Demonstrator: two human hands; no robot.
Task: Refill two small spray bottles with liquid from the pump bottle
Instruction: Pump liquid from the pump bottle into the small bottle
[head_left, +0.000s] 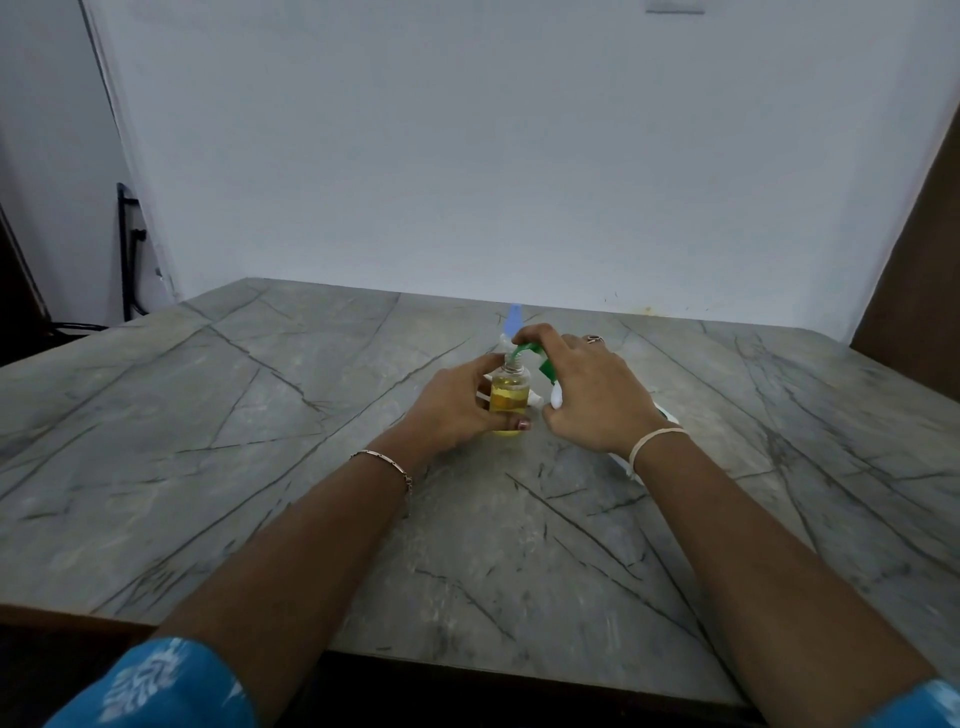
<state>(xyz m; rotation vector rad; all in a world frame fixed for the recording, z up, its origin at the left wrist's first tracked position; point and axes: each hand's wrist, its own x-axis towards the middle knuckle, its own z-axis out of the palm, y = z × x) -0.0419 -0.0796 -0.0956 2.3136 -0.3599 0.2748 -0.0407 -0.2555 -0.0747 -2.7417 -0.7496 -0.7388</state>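
Two blue patterned sleeves (150, 680) sit at the bottom edge, and both bare forearms reach out over the grey veined worktop (208, 441). The left wrist wears a chain bracelet (384, 463), the right wrist a white band (655, 442).

Out at mid-worktop, the left hand (457, 410) is curled round a small clear spray bottle (509, 395), thumb across its near side and fingers behind it. The bottle stands upright on the worktop, uncapped and largely full of yellow liquid. Just beside it, the right hand (587, 395) is closed down over the pump bottle (555, 399), fingers bent over its green pump head (545, 369). The green spout reaches across to the spray bottle's open mouth. The pump bottle's white body is mostly hidden beneath the hand and wrist, so I cannot tell how it is tilted.

Just behind the hands stands a second bottle (514, 319) with a blue cap, only its top showing. Beyond the worktop is a white wall (519, 156), with a black stand (127, 249) at far left.
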